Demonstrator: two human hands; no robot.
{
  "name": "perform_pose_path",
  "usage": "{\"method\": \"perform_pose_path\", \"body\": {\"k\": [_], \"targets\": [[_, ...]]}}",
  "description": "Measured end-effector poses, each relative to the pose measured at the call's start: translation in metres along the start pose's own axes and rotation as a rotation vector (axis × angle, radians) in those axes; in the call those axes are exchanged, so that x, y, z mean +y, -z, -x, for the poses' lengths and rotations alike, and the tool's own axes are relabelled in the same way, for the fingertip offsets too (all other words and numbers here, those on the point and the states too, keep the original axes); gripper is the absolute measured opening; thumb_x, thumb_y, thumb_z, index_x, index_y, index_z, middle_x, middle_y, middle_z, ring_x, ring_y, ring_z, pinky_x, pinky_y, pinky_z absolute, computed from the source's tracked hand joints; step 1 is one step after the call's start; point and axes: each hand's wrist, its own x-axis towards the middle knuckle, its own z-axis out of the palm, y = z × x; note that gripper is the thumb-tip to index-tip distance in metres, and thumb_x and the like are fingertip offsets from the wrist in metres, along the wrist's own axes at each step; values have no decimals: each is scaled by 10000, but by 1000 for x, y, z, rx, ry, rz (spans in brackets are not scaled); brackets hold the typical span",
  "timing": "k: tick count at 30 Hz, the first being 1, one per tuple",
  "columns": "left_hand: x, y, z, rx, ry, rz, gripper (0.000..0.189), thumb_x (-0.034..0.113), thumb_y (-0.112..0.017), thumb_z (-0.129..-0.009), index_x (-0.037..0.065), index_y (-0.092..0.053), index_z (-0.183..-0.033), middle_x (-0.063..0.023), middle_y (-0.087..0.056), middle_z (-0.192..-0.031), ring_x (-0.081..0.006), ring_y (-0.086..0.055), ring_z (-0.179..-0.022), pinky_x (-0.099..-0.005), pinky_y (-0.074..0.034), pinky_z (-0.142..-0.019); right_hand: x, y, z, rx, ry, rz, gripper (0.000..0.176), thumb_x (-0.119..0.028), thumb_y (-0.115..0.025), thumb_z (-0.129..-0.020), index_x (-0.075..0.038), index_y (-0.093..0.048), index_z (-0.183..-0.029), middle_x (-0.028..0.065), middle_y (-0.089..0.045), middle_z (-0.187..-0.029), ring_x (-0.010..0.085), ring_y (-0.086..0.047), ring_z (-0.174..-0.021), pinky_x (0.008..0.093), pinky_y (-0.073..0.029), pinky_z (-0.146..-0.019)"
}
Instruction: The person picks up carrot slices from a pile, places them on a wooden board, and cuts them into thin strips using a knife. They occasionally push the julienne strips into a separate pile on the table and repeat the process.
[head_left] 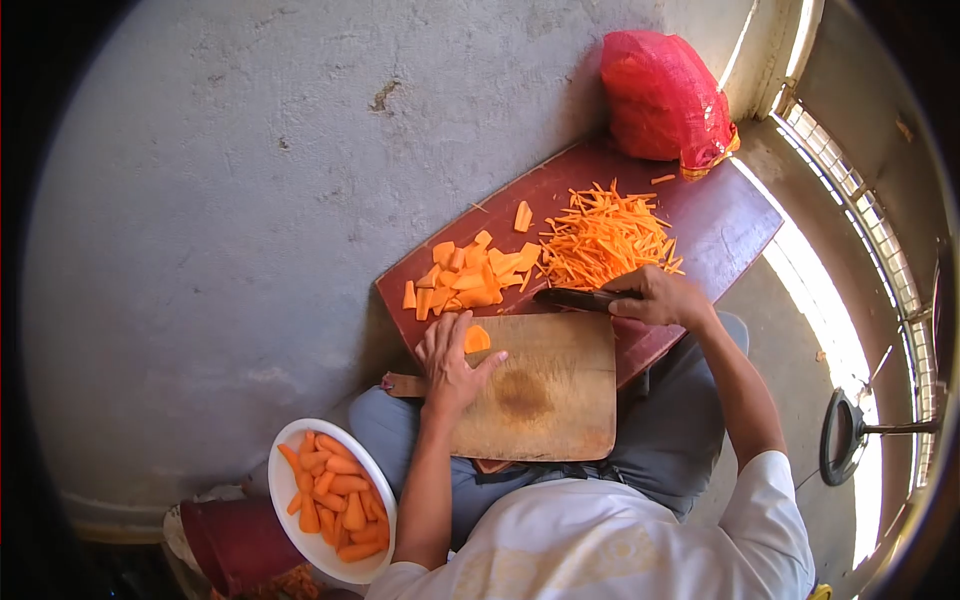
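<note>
My right hand (655, 297) is closed around the handle of a dark-bladed knife (578, 299). The blade points left, just past the far edge of a wooden cutting board (560, 400) that rests over my lap. My left hand (452, 362) lies on the board's left side with its fingers apart. Close beside those fingers sits a single carrot slice (477, 339). Beyond the board, a heap of carrot slices (470, 278) is on the dark red table (715, 235). Thin carrot strips (608, 238) form a pile to its right, near the knife.
A white bowl (283, 470) of peeled carrots (340, 490) stands at lower left, beside a dark red bucket (235, 545). On the table's far end is a red mesh bag (665, 100). A grey wall (230, 220) borders the left, and a metal grille (850, 190) the right.
</note>
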Motion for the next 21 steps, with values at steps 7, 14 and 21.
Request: {"method": "perform_pose_path", "body": {"k": [7,14,21], "targets": [[3,1,1,21,-6,1,912,505,-953,-849,30,-625,-1554,-167,-594,-1577,-410,-500,-1485,-582,-355,-1248,9,-3,13,225,-96,32,372,-185,-746,-1056,-7,-770,-1382,234,-828,-1129,348,-811,-992,434,-618,-915],[-1,1,1,19,-7,7,917,572,-927,-862,29,-640,-1542,-182,-581,-1575,-414,-514,-1465,-588,-364,-1226,31,18,-2,370,-139,44,348,-184,-740,-1072,-14,-771,-1373,219,-821,-1112,296,-793,-971,419,-606,-908],[0,2,-1,64,0,37,820,547,-947,-850,22,-714,-1436,-170,-622,-1514,-399,-545,-1425,-584,-399,-1194,26,25,7,333,-172,41,240,-206,-722,-1090,-33,-777,-1248,108,-731,-843,148,-662,-754,390,-564,-734]]}}
